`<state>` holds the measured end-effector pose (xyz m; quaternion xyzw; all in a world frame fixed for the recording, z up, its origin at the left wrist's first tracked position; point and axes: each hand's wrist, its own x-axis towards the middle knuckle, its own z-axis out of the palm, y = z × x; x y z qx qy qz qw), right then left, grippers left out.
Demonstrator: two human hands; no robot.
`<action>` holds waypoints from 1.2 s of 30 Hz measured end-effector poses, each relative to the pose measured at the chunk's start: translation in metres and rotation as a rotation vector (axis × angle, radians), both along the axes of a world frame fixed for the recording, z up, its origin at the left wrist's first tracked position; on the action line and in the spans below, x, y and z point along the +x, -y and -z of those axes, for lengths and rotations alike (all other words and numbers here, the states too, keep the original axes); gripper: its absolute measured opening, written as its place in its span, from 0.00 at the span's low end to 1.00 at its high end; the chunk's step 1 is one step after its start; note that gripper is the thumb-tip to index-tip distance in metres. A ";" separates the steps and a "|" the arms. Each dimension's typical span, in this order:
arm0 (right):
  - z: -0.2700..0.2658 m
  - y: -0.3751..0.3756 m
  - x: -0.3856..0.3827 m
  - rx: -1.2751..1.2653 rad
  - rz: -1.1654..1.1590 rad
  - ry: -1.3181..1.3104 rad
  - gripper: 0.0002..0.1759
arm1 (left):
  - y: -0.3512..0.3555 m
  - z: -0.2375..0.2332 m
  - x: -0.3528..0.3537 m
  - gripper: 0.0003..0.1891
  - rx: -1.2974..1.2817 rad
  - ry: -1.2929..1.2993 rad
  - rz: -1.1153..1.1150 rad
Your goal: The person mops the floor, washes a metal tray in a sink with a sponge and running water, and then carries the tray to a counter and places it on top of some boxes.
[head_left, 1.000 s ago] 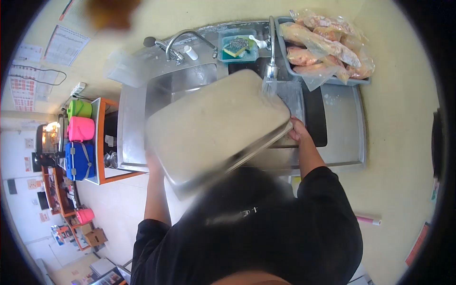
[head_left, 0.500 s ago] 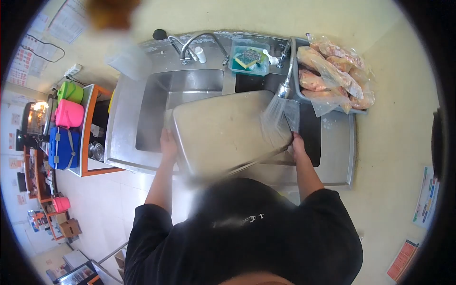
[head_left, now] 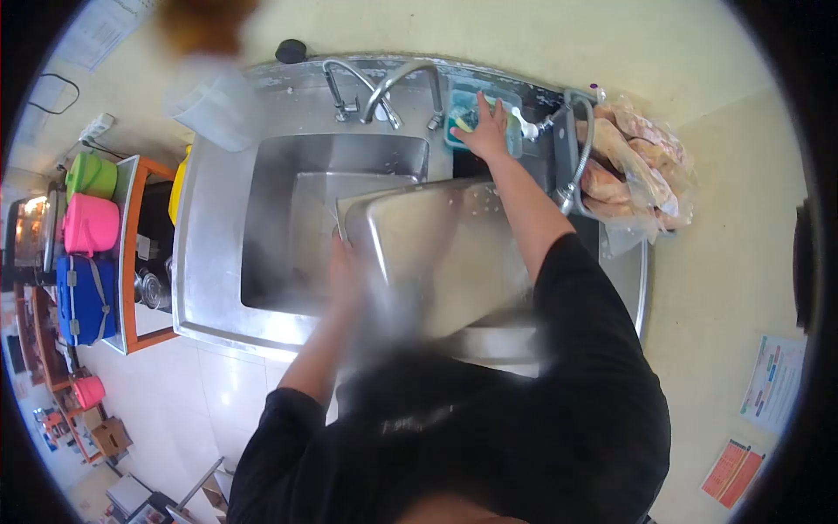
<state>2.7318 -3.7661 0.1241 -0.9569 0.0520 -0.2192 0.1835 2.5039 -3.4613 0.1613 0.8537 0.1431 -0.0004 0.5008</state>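
Observation:
A large metal pan (head_left: 436,262) lies tilted over the sink, its inside wet with drops near the far edge. My left hand (head_left: 344,262), somewhat blurred, is closed around the pan's left rim. My right hand (head_left: 485,131) reaches over a clear plastic container (head_left: 458,94) behind the sink, fingers spread. A bit of yellow-green sponge (head_left: 463,125) shows beside the thumb; most of the container's contents are hidden under the hand. Just right of my forearm hangs the spray head (head_left: 567,196) on its hose.
Two curved faucets (head_left: 397,74) rise behind the left sink basin (head_left: 275,218). Bagged raw meat (head_left: 642,166) fills a grey tub at the right. A white translucent jug (head_left: 218,109) stands at the back left. Colored buckets (head_left: 92,223) sit on a shelf further left.
My right hand has let go of the pan and moved up to the plastic container. The pan has shifted and tilted differently. The water spray over it no longer shows.

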 end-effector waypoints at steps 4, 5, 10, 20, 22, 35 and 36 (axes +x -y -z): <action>0.063 0.035 0.056 -0.242 -0.002 -0.338 0.41 | -0.022 0.049 0.000 0.19 0.139 0.128 0.089; 0.060 0.034 0.057 -0.161 0.025 -0.346 0.39 | -0.025 0.047 0.003 0.19 0.111 0.109 0.074; -0.013 0.024 0.034 0.235 0.018 -0.008 0.24 | -0.010 -0.004 0.005 0.18 0.253 0.029 0.103; 0.023 0.018 0.040 0.288 -0.166 -0.372 0.21 | -0.018 0.043 0.003 0.22 0.123 -0.062 0.008; -0.001 0.011 0.012 0.487 -0.139 -0.166 0.22 | -0.021 0.057 0.002 0.21 0.113 -0.013 0.019; -0.046 -0.005 -0.204 -0.087 -0.175 0.100 0.32 | -0.012 0.065 0.010 0.18 -0.001 -0.076 0.001; -0.033 -0.002 -0.198 0.026 -0.338 0.126 0.37 | -0.013 0.068 0.013 0.19 0.015 -0.076 0.035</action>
